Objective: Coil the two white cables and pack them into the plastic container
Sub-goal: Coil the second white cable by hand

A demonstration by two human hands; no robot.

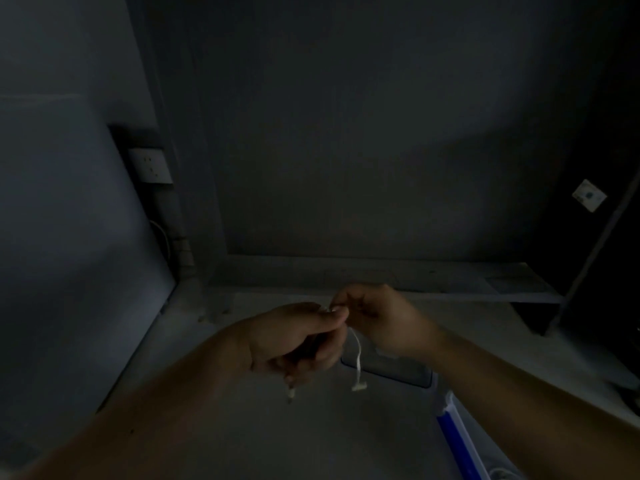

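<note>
The scene is very dark. My left hand (298, 337) is closed around a bundle of white cable, and a plug end (290, 394) hangs below its fingers. My right hand (377, 320) meets it fingertip to fingertip and pinches the same white cable (356, 355), whose free end dangles down to a small connector (356, 388). Both hands hover above the table. The plastic container (388, 370), clear with a blue edge, lies beneath and right of my hands, partly hidden by my right forearm. A second cable cannot be made out.
A grey table (259, 427) runs to a wall with a raised ledge (381, 275). A wall socket (150, 165) sits at the left. A blue-and-clear plastic piece (457, 441) lies at the lower right, under my right forearm.
</note>
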